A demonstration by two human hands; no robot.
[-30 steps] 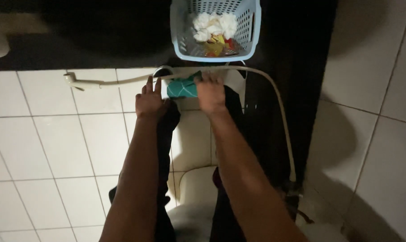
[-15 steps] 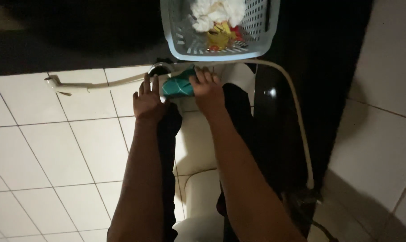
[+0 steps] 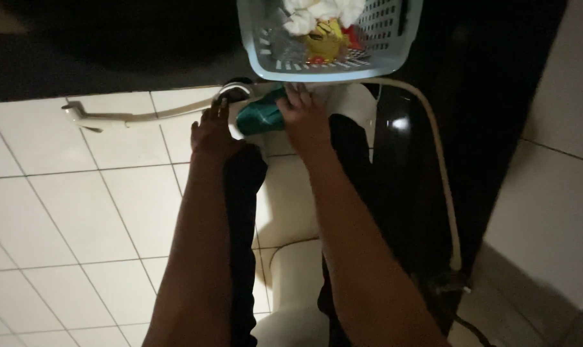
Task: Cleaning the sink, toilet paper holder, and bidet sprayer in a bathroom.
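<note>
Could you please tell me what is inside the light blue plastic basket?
Inside the basket lie crumpled white paper and a yellow wrapper with something red beside it. The basket's bottom is covered, and its upper part is out of frame.

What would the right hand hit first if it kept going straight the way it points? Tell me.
Probably the pale blue basket: the right hand, on a teal object, points up-frame at its near wall, though depth is unclear.

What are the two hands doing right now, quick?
Left hand: open, fingers spread, holding nothing.
Right hand: on the teal cloth; grip cannot be told.
</note>
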